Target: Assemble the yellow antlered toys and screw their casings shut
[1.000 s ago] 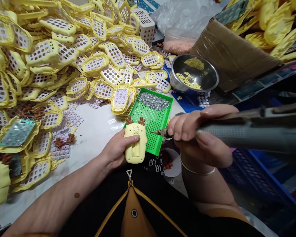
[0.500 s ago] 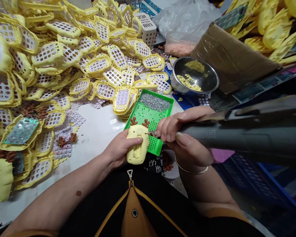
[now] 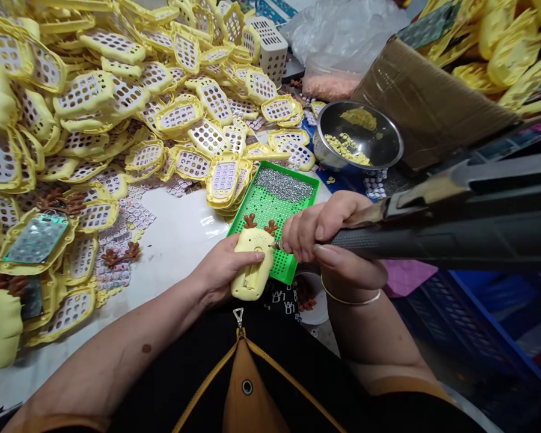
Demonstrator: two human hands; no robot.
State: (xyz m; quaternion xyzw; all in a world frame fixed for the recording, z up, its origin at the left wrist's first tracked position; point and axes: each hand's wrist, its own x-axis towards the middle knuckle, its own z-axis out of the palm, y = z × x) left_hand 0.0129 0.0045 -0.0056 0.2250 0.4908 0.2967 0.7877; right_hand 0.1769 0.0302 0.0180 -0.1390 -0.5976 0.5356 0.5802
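My left hand (image 3: 223,272) grips a small yellow toy phone shell (image 3: 253,262) with brown antlers, back side up, at the table's near edge. My right hand (image 3: 333,240) is wrapped round a grey electric screwdriver (image 3: 437,240). Its metal tip touches the shell's upper right edge. Just behind the shell lies a green perforated screw tray (image 3: 293,225) with a heap of small silver screws (image 3: 283,184) at its far end.
A large pile of yellow keypad shells (image 3: 94,108) covers the left and back of the white table (image 3: 171,240). A steel bowl (image 3: 358,135) holds small yellow parts. A cardboard box (image 3: 428,102) and blue crates (image 3: 478,319) stand at the right. Loose brown antlers (image 3: 119,255) lie nearby.
My right hand moved the screwdriver leftward until its tip reached the shell. My left hand tilted the shell slightly toward the tip.
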